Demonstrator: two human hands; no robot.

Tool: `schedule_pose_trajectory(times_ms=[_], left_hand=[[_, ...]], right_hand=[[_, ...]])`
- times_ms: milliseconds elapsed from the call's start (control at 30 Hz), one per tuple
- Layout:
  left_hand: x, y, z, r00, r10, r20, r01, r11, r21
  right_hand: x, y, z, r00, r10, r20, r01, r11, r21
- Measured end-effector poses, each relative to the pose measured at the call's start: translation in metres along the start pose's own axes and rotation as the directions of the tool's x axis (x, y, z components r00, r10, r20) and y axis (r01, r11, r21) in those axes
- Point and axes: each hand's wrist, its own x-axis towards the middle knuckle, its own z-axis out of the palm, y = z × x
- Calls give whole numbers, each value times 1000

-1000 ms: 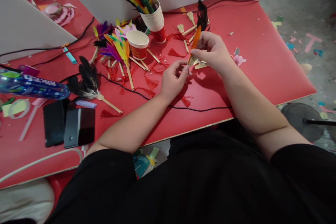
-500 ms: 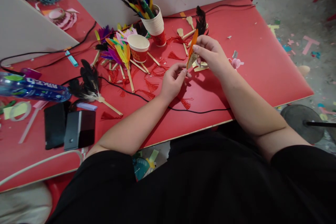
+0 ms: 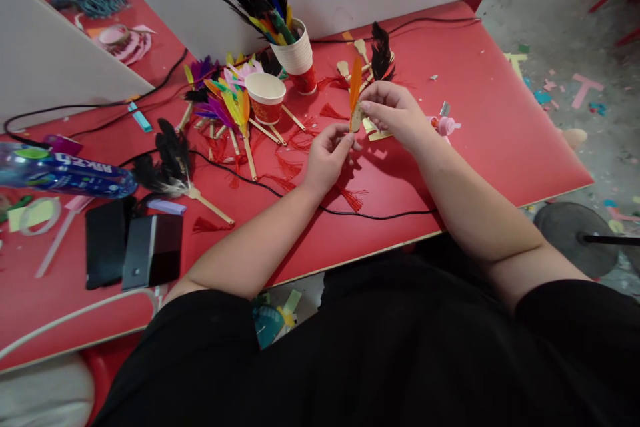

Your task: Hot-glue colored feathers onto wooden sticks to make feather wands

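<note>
My left hand (image 3: 327, 157) is closed, its fingertips pinching the lower end of a small pale wooden fan stick with a rounded head (image 3: 357, 121). An orange feather (image 3: 355, 83) stands nearly upright against that head. From the right, my right hand (image 3: 395, 113) pinches near the feather's base, thumb and forefinger together; the exact contact is partly hidden. Beneath the hands lies a yellowish piece (image 3: 377, 133). Just beyond are bare wooden fan sticks (image 3: 361, 49) and a black feather (image 3: 382, 53). A pink-capped small bottle (image 3: 445, 125) lies beside my right wrist.
Left of my hands are finished feather fans (image 3: 240, 113), a paper cup (image 3: 266, 97) and stacked cups (image 3: 295, 57) of feathers. A black feather fan (image 3: 173, 160), plastic bottle (image 3: 65, 170) and dark phone (image 3: 107, 240) lie farther left. A black cable (image 3: 380, 215) crosses the red table (image 3: 510, 120).
The orange feather has shifted left and turned more upright. My right hand has moved left and slightly down with it, closer to my left hand, which stays nearly in place.
</note>
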Motion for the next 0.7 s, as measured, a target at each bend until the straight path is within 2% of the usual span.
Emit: schedule_pose_trajectory(times_ms=[267,700], left_hand=[[1,-2,1,999,43,1,-43,999,-1],[-7,13,7,1000,-5,19,5,1000,-24]], right_hand=[[-3,-2,4,1000,-21,7,21,1000,2],[-3,1,3,996,-20,-82,19,1000,-10]])
